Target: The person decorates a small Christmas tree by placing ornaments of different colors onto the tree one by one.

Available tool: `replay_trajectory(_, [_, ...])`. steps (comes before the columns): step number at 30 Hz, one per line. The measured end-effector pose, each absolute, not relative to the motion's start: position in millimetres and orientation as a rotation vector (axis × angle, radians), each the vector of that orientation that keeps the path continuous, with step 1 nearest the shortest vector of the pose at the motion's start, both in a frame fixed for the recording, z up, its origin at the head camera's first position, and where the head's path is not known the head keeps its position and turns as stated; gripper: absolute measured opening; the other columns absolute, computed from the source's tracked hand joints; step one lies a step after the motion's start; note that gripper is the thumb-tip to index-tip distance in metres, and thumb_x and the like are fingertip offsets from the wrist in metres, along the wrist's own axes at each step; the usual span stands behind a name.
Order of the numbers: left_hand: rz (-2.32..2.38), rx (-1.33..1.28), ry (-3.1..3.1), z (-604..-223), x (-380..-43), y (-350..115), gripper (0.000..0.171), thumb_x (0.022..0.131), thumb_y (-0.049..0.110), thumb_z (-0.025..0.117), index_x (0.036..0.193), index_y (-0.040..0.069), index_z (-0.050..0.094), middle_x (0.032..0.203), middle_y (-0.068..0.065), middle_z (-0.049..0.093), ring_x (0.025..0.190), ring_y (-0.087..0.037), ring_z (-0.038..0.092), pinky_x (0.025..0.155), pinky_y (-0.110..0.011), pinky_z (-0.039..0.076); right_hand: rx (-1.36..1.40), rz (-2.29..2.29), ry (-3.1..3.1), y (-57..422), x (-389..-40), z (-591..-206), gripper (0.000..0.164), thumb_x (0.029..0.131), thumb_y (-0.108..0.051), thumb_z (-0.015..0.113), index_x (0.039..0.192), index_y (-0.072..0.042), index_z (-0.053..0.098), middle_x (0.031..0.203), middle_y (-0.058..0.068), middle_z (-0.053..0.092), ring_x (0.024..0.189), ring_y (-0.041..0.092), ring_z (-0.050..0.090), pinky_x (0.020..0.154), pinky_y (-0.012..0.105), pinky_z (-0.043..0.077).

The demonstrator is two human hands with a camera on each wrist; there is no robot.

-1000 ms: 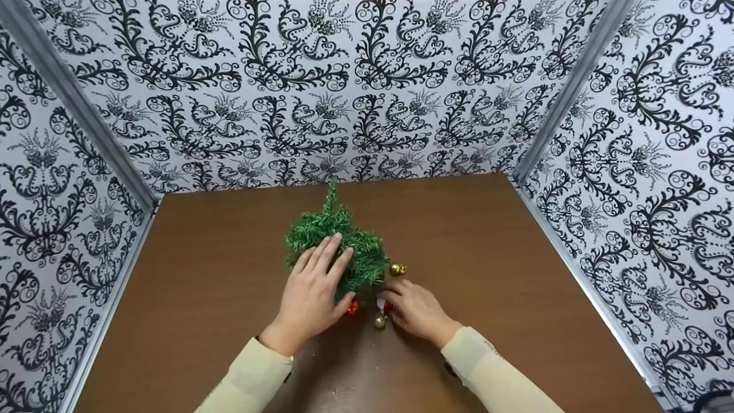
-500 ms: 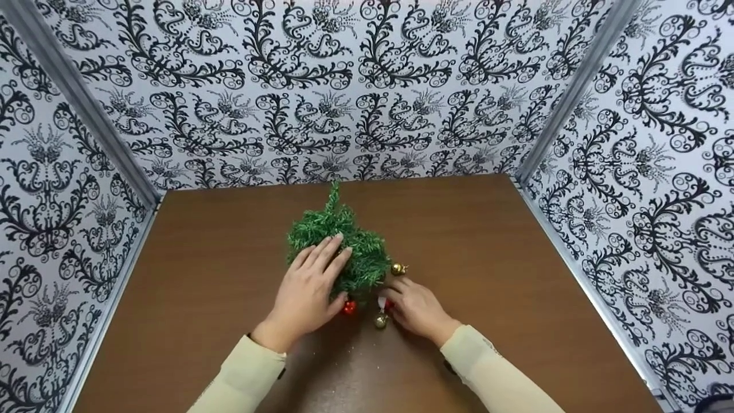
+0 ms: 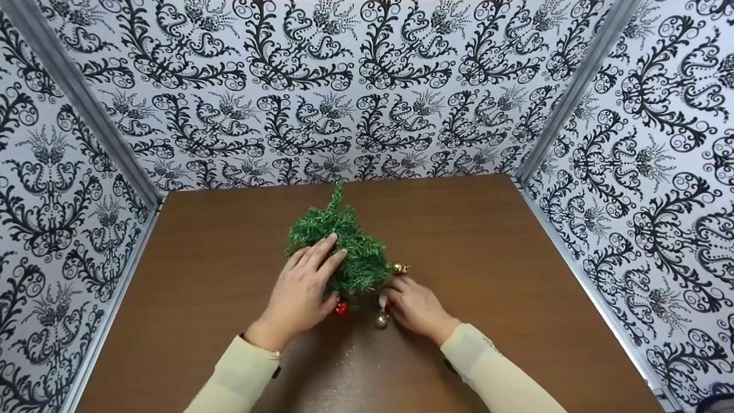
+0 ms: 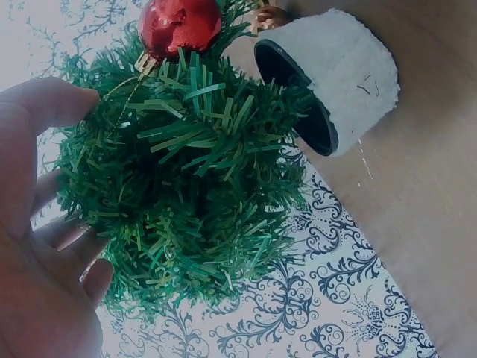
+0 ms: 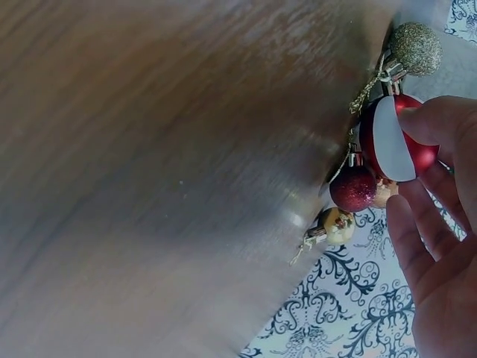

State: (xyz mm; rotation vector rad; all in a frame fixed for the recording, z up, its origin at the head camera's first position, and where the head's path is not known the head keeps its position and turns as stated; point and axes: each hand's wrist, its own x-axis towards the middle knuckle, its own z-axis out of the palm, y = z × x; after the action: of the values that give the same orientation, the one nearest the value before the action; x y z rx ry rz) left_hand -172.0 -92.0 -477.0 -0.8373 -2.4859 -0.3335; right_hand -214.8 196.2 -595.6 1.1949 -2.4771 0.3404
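A small artificial Christmas tree (image 3: 361, 258) lies across the brown table, its tip pointing away. My left hand (image 3: 301, 289) holds it, the thumb on one side and bent fingers among the branches. Close to the thumb hangs a shiny red bauble (image 4: 179, 26) on a gold thread. The tree's white, snowy-looking pot (image 4: 354, 82) shows in the left wrist view. Beside the tree, my right hand (image 3: 418, 307) pinches a red bauble with a white band (image 5: 393, 142); some fingertips are hidden behind it.
By the right hand lie a glittery gold bauble (image 5: 416, 49), a dark red glittery bauble (image 5: 352, 188) and a shiny gold bauble (image 5: 339, 225). A copper bauble (image 4: 268, 16) is near the pot. Patterned walls (image 3: 309, 103) enclose the brown table (image 3: 459, 229).
The tree has turned slightly, its tip shifting right and the red bauble left. My left hand has moved a little left and back with it. The right hand stays almost in place.
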Motion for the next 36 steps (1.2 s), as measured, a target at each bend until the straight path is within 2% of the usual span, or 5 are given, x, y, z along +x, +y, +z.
replay_trajectory(8, [-0.324,-0.814,-2.527,-476.0,-170.2,-97.6,0.082,0.072,0.021,0.082,0.147,0.012,0.049,0.158,-0.012,0.034,0.142,-0.026,0.036,0.112,-0.045,0.030,1.194,0.392,-2.497,196.1,-212.5,-594.1,0.034,0.077,-0.005,0.076,0.110,-0.008,0.072,0.118,0.009,0.064,0.110,0.029,0.058,0.087,0.041,0.053])
replay_trajectory(15, [-0.346,-0.821,-2.531,-475.7,-170.0,-101.6,0.076,0.074,0.015,0.078,0.146,0.013,0.052,0.159,-0.011,0.034,0.141,-0.027,0.038,0.112,-0.046,0.030,1.192,0.368,-2.537,198.5,-209.7,-593.5,0.038,0.078,-0.008,0.076,0.116,-0.008,0.071,0.121,0.006,0.065,0.114,0.028,0.057,0.091,0.040,0.052])
replay_trajectory(23, [-0.354,-0.783,-2.512,-472.7,-174.3,-107.4,0.077,0.072,0.004,0.074,0.145,0.013,0.053,0.158,-0.011,0.035,0.141,-0.028,0.038,0.112,-0.046,0.030,1.202,0.368,-2.509,195.1,-215.7,-587.2,0.043,0.072,-0.002,0.078,0.115,-0.006,0.070,0.113,0.007,0.068,0.108,0.031,0.060,0.090,0.040,0.051])
replay_trajectory(29, [-0.335,-0.767,-2.532,-474.6,-174.8,-111.0,0.080,0.072,0.007,0.075,0.147,0.013,0.049,0.158,-0.010,0.035,0.141,-0.028,0.037,0.113,-0.046,0.029,1.204,0.332,-2.532,192.2,-219.0,-584.6,0.039,0.074,-0.005,0.077,0.113,-0.006,0.070,0.113,0.007,0.067,0.107,0.028,0.058,0.089,0.039,0.052])
replay_trajectory(36, [-0.331,-0.786,-2.518,-476.5,-174.8,-107.8,0.081,0.071,0.011,0.078,0.147,0.011,0.049,0.157,-0.012,0.037,0.141,-0.028,0.037,0.113,-0.045,0.029,1.143,0.351,-2.533,199.2,-216.5,-580.6,0.033,0.079,-0.016,0.078,0.110,-0.011,0.068,0.112,0.004,0.062,0.100,0.021,0.057,0.081,0.038,0.054])
